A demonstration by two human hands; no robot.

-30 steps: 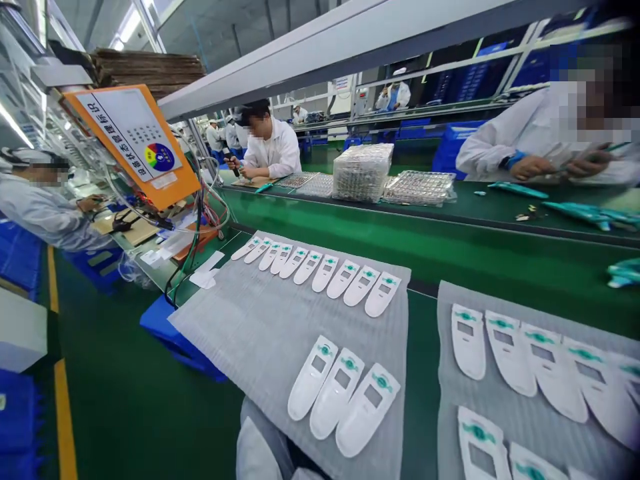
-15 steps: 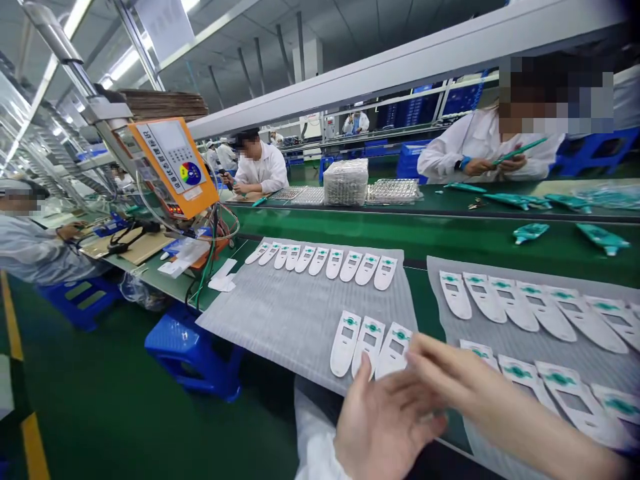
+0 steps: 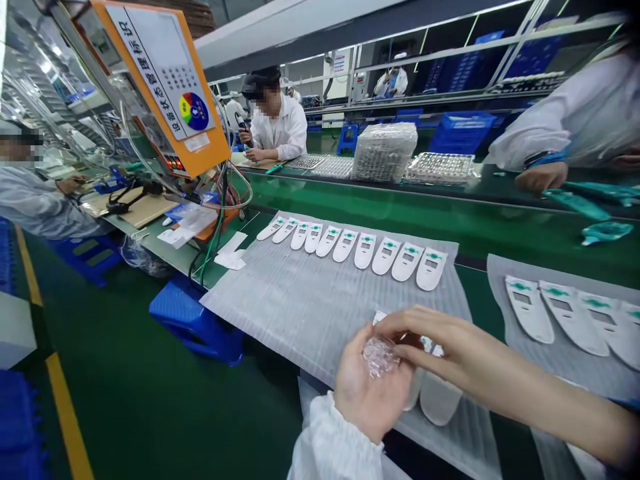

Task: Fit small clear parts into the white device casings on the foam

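Left hand (image 3: 373,390), turned palm-up since the earlier frame, lies open, cupping clear parts (image 3: 380,355); right hand (image 3: 430,340) pinches them above the foam sheet (image 3: 310,307), partly covering white housings (image 3: 440,400).

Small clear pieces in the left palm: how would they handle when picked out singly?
Probably very light: a whole pile of clear pieces sits in the cupped left hand. Likely smooth and slippery, being glossy and see-through; the right hand reaches in with thumb and finger. They lie loose, so they would probably spill if the palm tilts.
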